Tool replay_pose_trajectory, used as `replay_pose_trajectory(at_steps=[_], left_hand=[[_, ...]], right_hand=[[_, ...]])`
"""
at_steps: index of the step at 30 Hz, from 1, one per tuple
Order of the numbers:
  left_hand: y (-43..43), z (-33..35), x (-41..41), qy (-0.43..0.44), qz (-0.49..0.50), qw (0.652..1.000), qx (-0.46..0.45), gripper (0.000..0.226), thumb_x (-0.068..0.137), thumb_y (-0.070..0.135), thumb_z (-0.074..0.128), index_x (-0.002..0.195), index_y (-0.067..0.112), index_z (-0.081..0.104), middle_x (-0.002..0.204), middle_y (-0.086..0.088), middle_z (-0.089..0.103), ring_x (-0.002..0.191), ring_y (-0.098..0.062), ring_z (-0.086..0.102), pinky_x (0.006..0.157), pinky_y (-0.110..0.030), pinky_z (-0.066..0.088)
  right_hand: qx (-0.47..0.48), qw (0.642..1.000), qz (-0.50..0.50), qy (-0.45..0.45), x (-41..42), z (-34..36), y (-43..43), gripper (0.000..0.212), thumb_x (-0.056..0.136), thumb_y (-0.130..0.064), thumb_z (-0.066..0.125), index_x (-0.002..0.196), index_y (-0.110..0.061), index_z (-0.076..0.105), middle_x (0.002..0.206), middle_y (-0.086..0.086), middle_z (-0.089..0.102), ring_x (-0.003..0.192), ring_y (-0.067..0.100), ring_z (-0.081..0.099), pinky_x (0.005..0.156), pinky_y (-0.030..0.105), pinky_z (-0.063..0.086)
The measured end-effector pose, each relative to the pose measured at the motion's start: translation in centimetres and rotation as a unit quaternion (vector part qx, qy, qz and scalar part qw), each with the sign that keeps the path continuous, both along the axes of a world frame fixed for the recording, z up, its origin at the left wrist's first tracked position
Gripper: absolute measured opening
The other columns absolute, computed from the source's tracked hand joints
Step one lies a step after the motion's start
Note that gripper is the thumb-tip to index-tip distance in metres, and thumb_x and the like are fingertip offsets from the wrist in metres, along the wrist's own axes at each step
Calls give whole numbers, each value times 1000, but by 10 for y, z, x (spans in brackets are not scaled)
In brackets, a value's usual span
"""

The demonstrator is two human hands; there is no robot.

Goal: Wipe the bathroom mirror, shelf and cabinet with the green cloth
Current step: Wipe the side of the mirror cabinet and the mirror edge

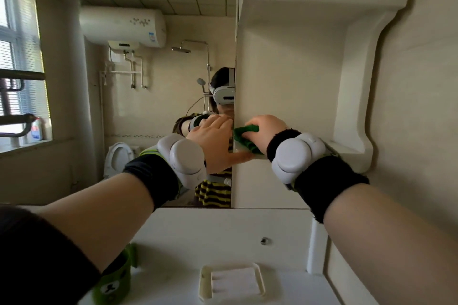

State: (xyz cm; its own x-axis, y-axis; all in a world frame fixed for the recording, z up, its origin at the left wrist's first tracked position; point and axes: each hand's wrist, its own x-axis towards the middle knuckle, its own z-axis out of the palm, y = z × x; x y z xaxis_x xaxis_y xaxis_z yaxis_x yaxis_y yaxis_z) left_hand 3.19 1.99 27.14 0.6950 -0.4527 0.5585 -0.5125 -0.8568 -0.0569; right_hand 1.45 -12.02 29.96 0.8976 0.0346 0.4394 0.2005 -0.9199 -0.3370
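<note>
pressing down on the green cloth (247, 137), my right hand (266, 131) has its fingers curled over the top of it, gripping it against the shelf (347, 150) at its left end, just beside the mirror (148, 106) edge. my left hand (213, 143) lies flat on the glass, fingers straight and close together, thumb stretched toward the cloth. the cabinet (285, 69) niche rises above the shelf. below i see a soap dish (231, 282) and a green cup (116, 277).
</note>
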Motion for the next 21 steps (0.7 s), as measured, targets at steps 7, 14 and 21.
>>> replay_pose_trajectory(at_steps=[7,14,21], left_hand=[[-2,5,5,-19,30,999,-11,135,42,89,27,150,12,-1,157,-2,-9,144,-19,-11,115,-39,0],[-9,6,0,-47,63,997,-5,131,59,82,55,149,8,-5,156,-9,-14,143,-26,-13,114,-39,-5],[-10,6,-9,-20,74,997,-22,127,64,77,59,149,8,-6,156,-8,-13,143,-25,-13,114,-40,-5]], right_hand=[[-56,994,-89,18,27,8,11,28,92,-25,54,116,-11,57,122,12,56,114,28,49,95,37,41],[-86,993,-76,39,20,3,9,27,96,-24,42,117,-23,59,120,8,57,113,26,48,94,36,41],[-102,991,-78,43,3,-3,10,28,92,-43,39,99,-27,61,108,9,45,85,25,44,79,32,38]])
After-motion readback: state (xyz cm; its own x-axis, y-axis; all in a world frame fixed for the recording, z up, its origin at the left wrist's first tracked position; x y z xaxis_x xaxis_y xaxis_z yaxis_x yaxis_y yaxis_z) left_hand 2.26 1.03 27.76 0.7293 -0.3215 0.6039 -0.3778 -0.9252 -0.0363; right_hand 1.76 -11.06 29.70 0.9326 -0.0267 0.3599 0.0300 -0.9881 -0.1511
